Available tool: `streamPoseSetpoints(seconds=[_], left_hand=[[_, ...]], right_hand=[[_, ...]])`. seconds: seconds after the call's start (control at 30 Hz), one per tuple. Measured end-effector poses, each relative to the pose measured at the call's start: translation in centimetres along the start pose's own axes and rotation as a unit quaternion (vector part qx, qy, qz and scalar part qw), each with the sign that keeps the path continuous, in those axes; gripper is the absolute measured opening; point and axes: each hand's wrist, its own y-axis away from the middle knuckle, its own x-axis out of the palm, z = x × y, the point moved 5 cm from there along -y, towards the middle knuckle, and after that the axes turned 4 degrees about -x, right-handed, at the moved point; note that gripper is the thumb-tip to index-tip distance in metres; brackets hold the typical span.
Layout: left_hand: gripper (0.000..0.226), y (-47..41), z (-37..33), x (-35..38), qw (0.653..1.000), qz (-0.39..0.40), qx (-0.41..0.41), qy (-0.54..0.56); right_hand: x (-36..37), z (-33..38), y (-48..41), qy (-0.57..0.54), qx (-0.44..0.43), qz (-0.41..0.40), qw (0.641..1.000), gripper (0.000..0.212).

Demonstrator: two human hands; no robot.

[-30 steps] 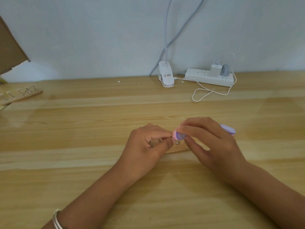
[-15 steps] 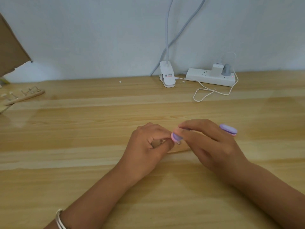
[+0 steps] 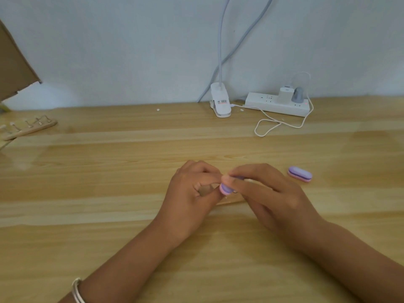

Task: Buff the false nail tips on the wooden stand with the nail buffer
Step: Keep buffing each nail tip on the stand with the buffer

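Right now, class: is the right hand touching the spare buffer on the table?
Apart: the head view shows bare table between right hand and spare buffer.

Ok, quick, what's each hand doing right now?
Left hand: curled, apparently pinching a false nail tip, partly hidden.
Right hand: pinching the nail buffer.

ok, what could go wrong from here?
1. The left hand seems to pinch the nail tip right beside the buffer in the right hand: a slip could scrape skin.
2. The stand is mostly hidden under both hands, so it could tilt unnoticed.
3. The spare buffer lies near the right hand and could get knocked.
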Motion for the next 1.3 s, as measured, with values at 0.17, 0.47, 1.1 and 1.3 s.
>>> streamPoseSetpoints(seconds=[0.17, 0.47, 1.1, 1.3], left_hand=[[0.009, -0.1, 0.0, 0.1, 1.000, 0.000, -0.009, -0.007], [0.011, 0.0, 0.0, 0.0, 1.000, -0.001, -0.006, -0.005], [0.010, 0.0, 0.4, -0.1, 0.993, 0.011, -0.047, 0.112], [0.011, -0.1, 0.5, 0.0, 0.989, 0.017, -0.055, 0.136]], right_hand=[[-0.7, -1.0, -0.1, 0.039, 0.004, -0.001, 0.999, 0.032], [-0.6, -0.6, -0.2, 0.040, -0.018, -0.005, 0.999, 0.031], [-0.8, -0.9, 0.0, 0.028, -0.019, -0.033, 0.999, 0.025], [-1.9, -1.9, 0.0, -0.005, 0.047, -0.077, 0.996, 0.024]])
